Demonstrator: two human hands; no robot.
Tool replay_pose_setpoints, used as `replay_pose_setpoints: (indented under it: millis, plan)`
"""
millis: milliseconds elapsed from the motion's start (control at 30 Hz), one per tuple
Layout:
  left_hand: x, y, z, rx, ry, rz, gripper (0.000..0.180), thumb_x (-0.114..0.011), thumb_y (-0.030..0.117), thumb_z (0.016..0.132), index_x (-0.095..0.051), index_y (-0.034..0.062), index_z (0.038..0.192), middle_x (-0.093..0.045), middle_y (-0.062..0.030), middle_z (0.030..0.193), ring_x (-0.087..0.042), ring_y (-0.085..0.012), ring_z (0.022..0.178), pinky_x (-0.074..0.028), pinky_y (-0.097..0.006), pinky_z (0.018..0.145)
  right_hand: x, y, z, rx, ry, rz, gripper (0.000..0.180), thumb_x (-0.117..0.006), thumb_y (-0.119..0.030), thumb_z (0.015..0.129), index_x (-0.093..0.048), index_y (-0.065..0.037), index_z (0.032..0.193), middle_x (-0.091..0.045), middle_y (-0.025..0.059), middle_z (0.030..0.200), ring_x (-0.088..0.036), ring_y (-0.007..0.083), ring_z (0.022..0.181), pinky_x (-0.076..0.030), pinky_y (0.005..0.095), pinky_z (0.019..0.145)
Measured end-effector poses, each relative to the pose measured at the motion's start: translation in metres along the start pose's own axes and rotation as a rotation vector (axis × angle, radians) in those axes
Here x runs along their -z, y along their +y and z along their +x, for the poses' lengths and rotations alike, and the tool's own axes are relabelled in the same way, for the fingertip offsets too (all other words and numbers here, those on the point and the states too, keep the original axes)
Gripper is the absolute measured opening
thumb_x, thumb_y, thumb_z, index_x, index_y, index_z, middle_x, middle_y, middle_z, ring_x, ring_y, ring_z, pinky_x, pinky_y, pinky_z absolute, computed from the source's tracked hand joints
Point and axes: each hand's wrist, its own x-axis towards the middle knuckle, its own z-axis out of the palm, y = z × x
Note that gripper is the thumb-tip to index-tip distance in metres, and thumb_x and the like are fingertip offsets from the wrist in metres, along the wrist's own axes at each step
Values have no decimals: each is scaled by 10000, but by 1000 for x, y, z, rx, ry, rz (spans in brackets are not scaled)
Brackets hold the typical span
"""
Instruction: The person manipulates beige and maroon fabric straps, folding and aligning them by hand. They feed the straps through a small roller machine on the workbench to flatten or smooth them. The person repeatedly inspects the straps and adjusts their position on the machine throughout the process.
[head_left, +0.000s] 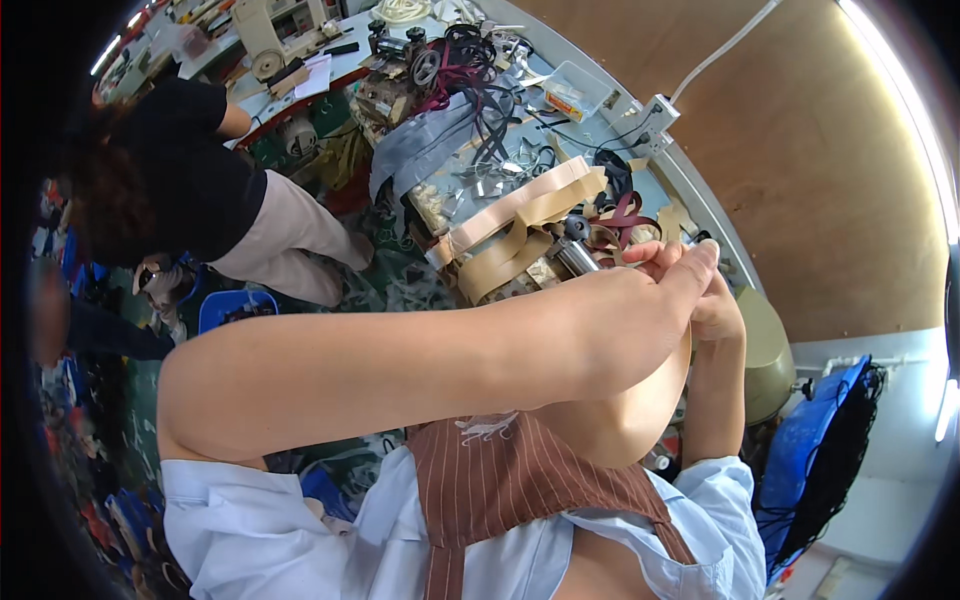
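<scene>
My left hand (672,290) reaches across from the left, its thumb and fingers pressed together. Facing it, my right hand (718,308) has its fingers closed, and the two hands meet at the right end of the bench. A smooth beige strip (630,430) curves down below them in front of my apron; its upper end runs up behind my left hand, so the exact grip is hidden. Just beyond my fingers stands a metal roller (576,258) on a small machine. Beside it lie looped tan strips (510,255), a pale pink strip (515,208) and dark red strips (625,225).
Scraps and dark straps (490,130) crowd the bench, with a clear plastic box (577,92) near the wall. A power socket (658,118) trails cables. On the left another person (180,170) works at a table. A blue bin (238,308) sits on the scrap-strewn floor.
</scene>
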Motion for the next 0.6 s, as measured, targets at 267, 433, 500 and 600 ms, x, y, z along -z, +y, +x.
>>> replay_pose_setpoints:
  millis: [267, 433, 500, 600]
  plan:
    - [-3, 2, 7, -155, 84, 386, 600, -226, 439, 946, -540, -56, 1074, -613, -221, 954, -611, -312, 824, -470, -341, 720, -5, -10, 0, -54, -58, 76, 569, -758, -311, 715, -534, 19, 1120, -530, 143, 1194, -518, 199, 1093, -376, 336, 953]
    - [12, 5, -8, -59, 15, 433, 386, -390, 275, 912, -511, -47, 1086, -609, -221, 888, -625, -325, 795, -477, -380, 691, -15, -1, 1, 81, 20, 159, 195, -648, -196, 827, -527, -56, 889, -534, 123, 1155, -541, 182, 1031, -442, 325, 871]
    - [18, -18, 5, -19, 36, 497, 329, -454, 206, 880, -498, -44, 1089, -605, -221, 877, -625, -321, 814, -475, -379, 707, -26, 2, -2, 42, 161, 264, 138, -597, -160, 863, -489, -81, 828, -539, 109, 1127, -548, 172, 998, -459, 324, 839]
    - [24, -57, 20, -63, 202, 504, 296, -504, 148, 851, -489, -39, 1080, -599, -227, 910, -613, -327, 859, -466, -377, 754, -29, 17, 2, 63, 199, 91, 90, -561, -108, 882, -488, -67, 848, -572, 52, 959, -574, 113, 856, -496, 269, 737]
